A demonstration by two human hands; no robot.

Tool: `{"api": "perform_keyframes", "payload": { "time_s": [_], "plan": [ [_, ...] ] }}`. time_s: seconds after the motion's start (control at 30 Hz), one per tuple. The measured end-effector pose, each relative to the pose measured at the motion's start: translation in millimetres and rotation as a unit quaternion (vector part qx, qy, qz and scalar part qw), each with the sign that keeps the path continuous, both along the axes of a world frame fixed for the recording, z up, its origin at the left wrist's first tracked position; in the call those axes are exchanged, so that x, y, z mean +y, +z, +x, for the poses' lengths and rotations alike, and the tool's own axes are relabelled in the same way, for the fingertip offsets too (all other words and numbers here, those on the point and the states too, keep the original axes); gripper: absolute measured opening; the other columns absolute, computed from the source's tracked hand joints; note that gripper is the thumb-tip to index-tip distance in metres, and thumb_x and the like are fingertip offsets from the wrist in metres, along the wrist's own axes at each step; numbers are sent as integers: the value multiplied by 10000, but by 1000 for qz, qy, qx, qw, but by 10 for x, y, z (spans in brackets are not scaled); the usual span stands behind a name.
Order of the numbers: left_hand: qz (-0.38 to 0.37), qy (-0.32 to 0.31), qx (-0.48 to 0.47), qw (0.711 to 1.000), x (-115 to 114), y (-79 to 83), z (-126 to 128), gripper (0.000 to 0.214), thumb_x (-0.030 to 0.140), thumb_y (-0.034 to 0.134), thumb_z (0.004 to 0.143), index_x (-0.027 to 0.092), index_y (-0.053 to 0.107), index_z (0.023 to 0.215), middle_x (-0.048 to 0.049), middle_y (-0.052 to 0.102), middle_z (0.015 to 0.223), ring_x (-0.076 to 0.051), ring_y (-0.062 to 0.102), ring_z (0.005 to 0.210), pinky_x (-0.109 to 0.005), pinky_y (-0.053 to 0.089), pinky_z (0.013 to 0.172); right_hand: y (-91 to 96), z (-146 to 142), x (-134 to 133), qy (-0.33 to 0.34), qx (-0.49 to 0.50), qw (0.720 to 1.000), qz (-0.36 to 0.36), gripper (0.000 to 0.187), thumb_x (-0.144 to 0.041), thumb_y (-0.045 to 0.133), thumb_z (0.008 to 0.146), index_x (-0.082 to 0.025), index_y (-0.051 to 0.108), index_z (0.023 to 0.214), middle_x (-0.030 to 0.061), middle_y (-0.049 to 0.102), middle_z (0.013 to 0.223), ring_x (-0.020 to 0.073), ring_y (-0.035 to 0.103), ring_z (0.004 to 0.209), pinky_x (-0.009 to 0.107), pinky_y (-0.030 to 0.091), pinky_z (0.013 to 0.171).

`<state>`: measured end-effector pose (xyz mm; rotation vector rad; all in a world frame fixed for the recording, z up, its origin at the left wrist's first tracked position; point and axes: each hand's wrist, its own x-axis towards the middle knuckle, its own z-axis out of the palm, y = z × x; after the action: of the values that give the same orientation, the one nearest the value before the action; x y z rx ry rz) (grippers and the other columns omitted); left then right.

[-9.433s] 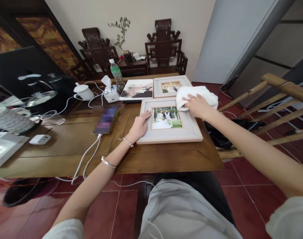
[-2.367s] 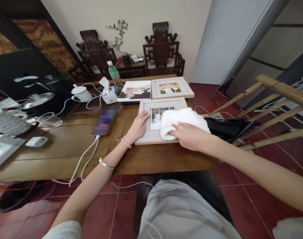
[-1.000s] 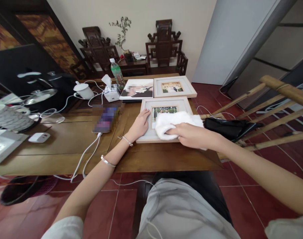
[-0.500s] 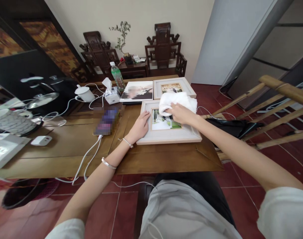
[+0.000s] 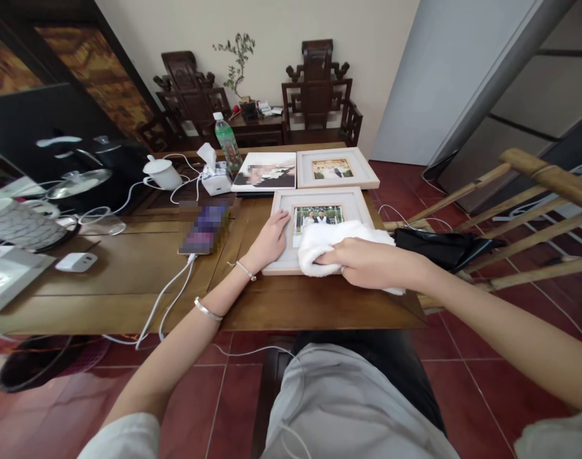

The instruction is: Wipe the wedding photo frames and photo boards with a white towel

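Observation:
A picture frame with a pale border and a photo of people lies flat near the table's front edge. My left hand holds its left side, fingers over the rim; the thumb is hard to make out. A folded white towel is bunched under my right hand, whose fingers are closed on it. The towel lies over the frame's lower right part and hides that corner and part of the photo.
Behind lie a second picture frame and a photo panel. A tissue box, bottle, lidded cup and phone with white cables stand or lie leftward. A bamboo chair is at right.
My right hand has drawn the towel from the photo's upper part down to the frame's lower right, uncovering the photo's top. My left hand stays at the frame's left side.

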<state>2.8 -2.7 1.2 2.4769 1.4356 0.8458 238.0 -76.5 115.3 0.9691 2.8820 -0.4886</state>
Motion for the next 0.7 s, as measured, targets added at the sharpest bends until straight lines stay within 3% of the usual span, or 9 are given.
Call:
{"api": "perform_keyframes", "payload": {
  "time_s": [0.1, 0.23, 0.33, 0.47, 0.57, 0.7],
  "plan": [
    [2, -4, -5, 1000, 7, -14, -3, 506, 35, 357, 796, 66, 513, 1276, -150, 487, 1379, -259, 357, 1356, -444, 295, 1144, -241, -1, 101, -27, -5, 998, 52, 594, 8, 418, 704, -194, 604, 1231, 129, 645, 1141, 227, 621, 936, 303, 441, 784],
    [-1, -2, -10, 1000, 21, -32, -5, 502, 37, 361, 796, 67, 520, 1270, -150, 491, 1376, -255, 361, 1355, -437, 291, 1147, -491, 46, 431, -65, 22, 987, 148, 627, 17, 401, 708, -179, 559, 1282, 141, 543, 1307, 257, 525, 1144, 384, 399, 943],
    [-1, -4, -12, 1000, 29, -38, -6, 507, 34, 364, 794, 81, 519, 1275, -142, 492, 1378, -252, 359, 1356, -445, 292, 1145, -561, 77, 752, -107, 37, 970, 214, 623, 17, 389, 717, -151, 541, 1298, 146, 483, 1372, 273, 488, 1172, 417, 368, 972],
    [3, -6, -13, 1000, 36, -47, -11, 503, 37, 367, 792, 65, 523, 1269, -159, 497, 1370, -261, 368, 1349, -459, 295, 1140, -582, 15, 1008, -129, 16, 961, 245, 583, 5, 383, 743, -124, 541, 1290, 166, 491, 1356, 296, 461, 1174, 424, 350, 950],
    [2, -6, -17, 1000, 36, -53, -13, 499, 45, 363, 799, 71, 522, 1272, -157, 496, 1372, -262, 366, 1351, -468, 294, 1138, -560, -77, 949, -107, -23, 965, 239, 543, 1, 389, 753, -121, 572, 1249, 159, 548, 1289, 292, 464, 1155, 413, 339, 934],
    [3, -11, -20, 1000, 26, -41, -8, 504, 52, 368, 803, 110, 518, 1281, -123, 504, 1371, -252, 364, 1352, -469, 296, 1137, -414, -121, 618, -69, -38, 980, 183, 518, -7, 400, 757, -151, 616, 1205, 140, 660, 1077, 235, 585, 925, 332, 378, 812]
  ]
}}
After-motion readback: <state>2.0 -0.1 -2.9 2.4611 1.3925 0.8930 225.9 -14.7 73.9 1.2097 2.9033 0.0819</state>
